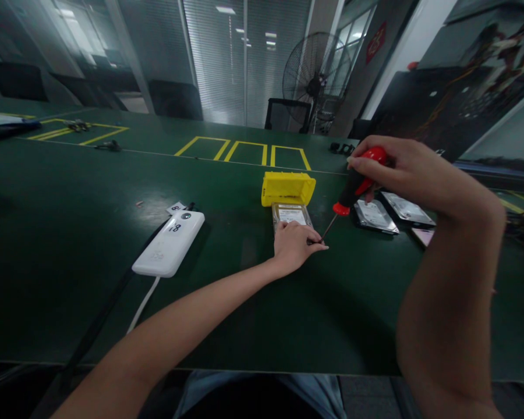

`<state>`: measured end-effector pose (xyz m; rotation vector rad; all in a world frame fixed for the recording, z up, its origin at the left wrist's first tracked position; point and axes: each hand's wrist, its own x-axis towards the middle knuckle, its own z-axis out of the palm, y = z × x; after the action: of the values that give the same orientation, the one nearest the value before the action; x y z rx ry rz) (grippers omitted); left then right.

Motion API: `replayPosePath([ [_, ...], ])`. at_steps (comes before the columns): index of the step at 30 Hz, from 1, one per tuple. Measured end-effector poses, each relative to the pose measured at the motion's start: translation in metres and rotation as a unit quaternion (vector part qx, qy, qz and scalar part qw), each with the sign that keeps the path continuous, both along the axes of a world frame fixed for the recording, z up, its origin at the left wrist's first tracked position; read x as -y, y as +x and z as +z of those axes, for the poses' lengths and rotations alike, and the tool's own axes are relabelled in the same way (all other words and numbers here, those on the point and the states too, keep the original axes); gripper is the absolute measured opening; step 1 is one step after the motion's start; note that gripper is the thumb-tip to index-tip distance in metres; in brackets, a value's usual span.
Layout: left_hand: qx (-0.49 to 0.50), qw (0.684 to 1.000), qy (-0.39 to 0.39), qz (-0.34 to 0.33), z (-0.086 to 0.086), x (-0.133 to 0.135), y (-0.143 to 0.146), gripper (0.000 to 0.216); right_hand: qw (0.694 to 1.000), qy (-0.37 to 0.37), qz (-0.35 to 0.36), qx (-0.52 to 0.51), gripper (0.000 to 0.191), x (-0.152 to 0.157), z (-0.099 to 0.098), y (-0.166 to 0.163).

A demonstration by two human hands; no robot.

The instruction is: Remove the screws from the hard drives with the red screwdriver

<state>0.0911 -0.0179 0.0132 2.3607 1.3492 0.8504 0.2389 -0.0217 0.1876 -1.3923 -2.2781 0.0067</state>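
Observation:
My right hand (399, 169) is wrapped round the red and black handle of a screwdriver (357, 186), whose thin shaft slants down to the near right corner of a hard drive (291, 215) lying flat on the green table. My left hand (293, 244) rests on the near end of that drive, fingers curled, with fingertips pinched by the screwdriver tip. A yellow plastic tray (287, 187) stands just behind the drive.
Two more hard drives (374, 215) (405, 208) lie to the right under my right arm. A white power bank (169, 242) with a cable lies to the left. Yellow taped boxes (244, 152) mark the far table. A standing fan (315, 81) and dark chairs are beyond.

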Motion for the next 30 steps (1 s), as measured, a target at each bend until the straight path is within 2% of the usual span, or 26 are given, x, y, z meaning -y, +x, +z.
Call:
replayPosePath([
  [16, -0.025, 1.0, 0.006, -0.007, -0.001, 0.0, -0.002, 0.02, 1.0, -0.007, -0.016, 0.012, 0.032, -0.002, 0.001, 0.001],
  [30, -0.028, 1.0, 0.007, -0.008, 0.001, 0.001, 0.001, 0.018, 0.999, -0.002, 0.022, -0.022, 0.035, -0.001, -0.001, -0.009],
])
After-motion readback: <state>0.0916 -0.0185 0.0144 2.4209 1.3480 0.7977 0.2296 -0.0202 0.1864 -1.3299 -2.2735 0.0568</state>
